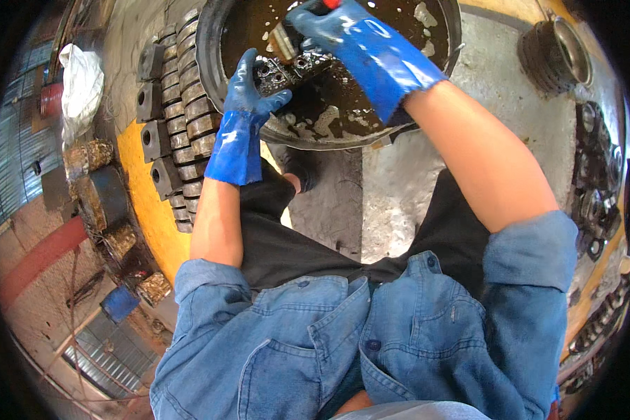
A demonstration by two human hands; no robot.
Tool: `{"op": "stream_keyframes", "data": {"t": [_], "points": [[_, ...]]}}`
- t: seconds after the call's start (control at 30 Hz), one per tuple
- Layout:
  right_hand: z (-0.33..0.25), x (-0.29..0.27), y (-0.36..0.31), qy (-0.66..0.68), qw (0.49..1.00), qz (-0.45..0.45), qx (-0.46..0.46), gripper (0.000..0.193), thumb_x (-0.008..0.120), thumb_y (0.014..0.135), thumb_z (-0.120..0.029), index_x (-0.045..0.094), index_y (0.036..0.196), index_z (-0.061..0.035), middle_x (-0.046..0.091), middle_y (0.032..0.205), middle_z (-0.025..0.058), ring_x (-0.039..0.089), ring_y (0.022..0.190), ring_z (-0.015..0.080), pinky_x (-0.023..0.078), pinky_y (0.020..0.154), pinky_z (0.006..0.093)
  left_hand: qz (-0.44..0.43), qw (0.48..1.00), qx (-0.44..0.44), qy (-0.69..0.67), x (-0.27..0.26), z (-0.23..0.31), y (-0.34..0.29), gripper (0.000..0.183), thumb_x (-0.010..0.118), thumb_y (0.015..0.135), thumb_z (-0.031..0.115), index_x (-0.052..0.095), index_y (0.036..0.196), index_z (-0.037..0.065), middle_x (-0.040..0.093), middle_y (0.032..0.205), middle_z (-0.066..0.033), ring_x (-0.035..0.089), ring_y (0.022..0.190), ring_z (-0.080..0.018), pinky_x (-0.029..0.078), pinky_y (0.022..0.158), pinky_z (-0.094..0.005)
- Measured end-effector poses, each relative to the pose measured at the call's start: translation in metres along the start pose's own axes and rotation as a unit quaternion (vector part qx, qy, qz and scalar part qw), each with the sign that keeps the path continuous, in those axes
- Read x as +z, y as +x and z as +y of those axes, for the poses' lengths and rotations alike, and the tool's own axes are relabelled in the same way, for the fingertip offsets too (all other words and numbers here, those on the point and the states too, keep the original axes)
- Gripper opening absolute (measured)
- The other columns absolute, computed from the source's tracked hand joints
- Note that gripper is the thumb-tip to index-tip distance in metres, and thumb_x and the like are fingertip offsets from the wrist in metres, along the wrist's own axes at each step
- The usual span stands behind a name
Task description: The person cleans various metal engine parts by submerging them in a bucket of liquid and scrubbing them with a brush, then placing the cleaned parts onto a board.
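Both my hands wear blue rubber gloves and are over a round black basin (204, 59) of dark, oily liquid with pale foam patches. My left hand (248, 94) grips the near-left end of a dark, wet metal block (276, 75) with several round holes. Its thumb and fingers sit on either side of that end. Above the block, my right hand (325, 28) is closed around a paintbrush with a red handle (330, 3). The brush's pale bristles (283, 43) point down toward the block; whether they touch it I cannot tell.
Left of the basin stand rows of stacked metal rings (196, 115) and several square blocks with holes (150, 133). A ribbed metal cylinder (556, 56) stands at the right, with greasy metal parts (591, 196) nearer. A white sack (82, 87) is at the far left.
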State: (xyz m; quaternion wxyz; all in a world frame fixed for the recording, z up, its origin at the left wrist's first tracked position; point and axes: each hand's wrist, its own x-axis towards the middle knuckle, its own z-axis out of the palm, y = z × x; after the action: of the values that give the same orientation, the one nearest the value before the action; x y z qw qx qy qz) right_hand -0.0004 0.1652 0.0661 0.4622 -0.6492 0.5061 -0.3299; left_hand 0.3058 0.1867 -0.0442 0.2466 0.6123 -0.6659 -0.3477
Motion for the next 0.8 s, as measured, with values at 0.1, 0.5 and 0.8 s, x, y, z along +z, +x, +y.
{"op": "stream_keyframes", "data": {"t": [0.1,0.5,0.8], "points": [[0.017,0.016,0.003,-0.187,0.952,0.024,-0.241,0.037,0.057,0.105,-0.031,0.066,0.126,-0.0018,0.075,0.103,0.0184,0.072,0.101,0.0346,0.055,0.093,0.0401,0.008,0.998,0.046,0.042,0.003,0.010,0.003,0.115,0.101,0.066,0.018,0.037,0.160,0.003,0.064,0.142,-0.0198,0.066,0.126,-0.0271,0.056,0.108,-0.0406],[0.021,0.038,0.025,-0.135,0.984,-0.055,0.101,0.038,0.070,0.094,-0.048,0.083,0.108,-0.0158,0.080,0.088,0.0100,0.077,0.078,0.0192,0.062,0.076,0.0355,0.011,0.996,-0.006,0.090,0.003,0.033,-0.005,0.111,0.099,0.067,0.008,0.038,0.160,0.005,0.067,0.134,-0.0147,0.068,0.118,-0.0245,0.058,0.104,-0.0388],[0.115,0.012,0.002,-0.293,0.956,-0.021,0.027,0.031,0.068,0.091,-0.038,0.078,0.091,-0.0093,0.076,0.078,0.0140,0.072,0.068,0.0289,0.060,0.069,0.0416,0.031,0.988,0.030,0.145,-0.001,0.017,-0.003,0.106,0.099,0.069,0.016,0.043,0.159,0.004,0.068,0.137,-0.0195,0.068,0.124,-0.0286,0.056,0.107,-0.0399]]}}
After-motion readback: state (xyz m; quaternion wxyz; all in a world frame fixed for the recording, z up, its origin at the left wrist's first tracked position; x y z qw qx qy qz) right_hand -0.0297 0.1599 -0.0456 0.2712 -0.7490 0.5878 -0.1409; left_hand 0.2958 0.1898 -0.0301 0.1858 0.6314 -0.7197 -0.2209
